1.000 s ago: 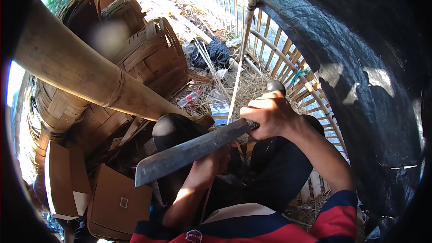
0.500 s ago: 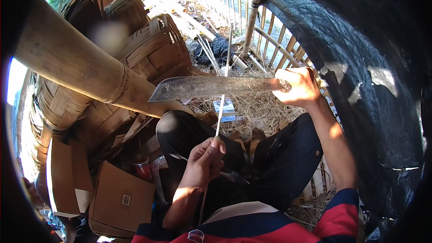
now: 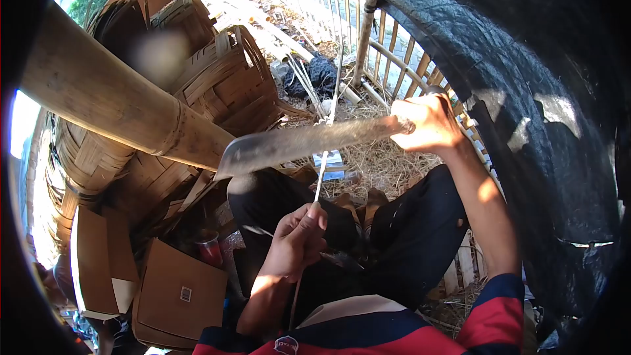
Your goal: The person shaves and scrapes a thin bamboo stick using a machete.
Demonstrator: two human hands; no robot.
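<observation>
My left hand [image 3: 299, 240] is closed around a thin, pale bamboo strip [image 3: 321, 177], pinched between thumb and fingers above my lap. The strip rises away from me and its lower end hangs below the fist. In my right hand [image 3: 430, 123] is the handle of a machete [image 3: 309, 141]. Its broad, stained blade points left and crosses the strip above my left hand, slightly blurred. Whether the blade's edge touches the strip I cannot tell.
A thick bamboo pole [image 3: 131, 98] slants in from the left. Woven bamboo baskets [image 3: 227, 82] stand behind it, with cardboard boxes [image 3: 181, 289] and a red-filled cup [image 3: 210, 250] below. Dark sheeting [image 3: 539, 158] hangs on the right beside a bamboo slat fence [image 3: 397, 52]. Shavings [image 3: 374, 158] cover the ground.
The machete has tilted, its tip dropping lower while the handle end stays higher, and my right hand has shifted slightly left. My left hand keeps hold of the strip in nearly the same place.
</observation>
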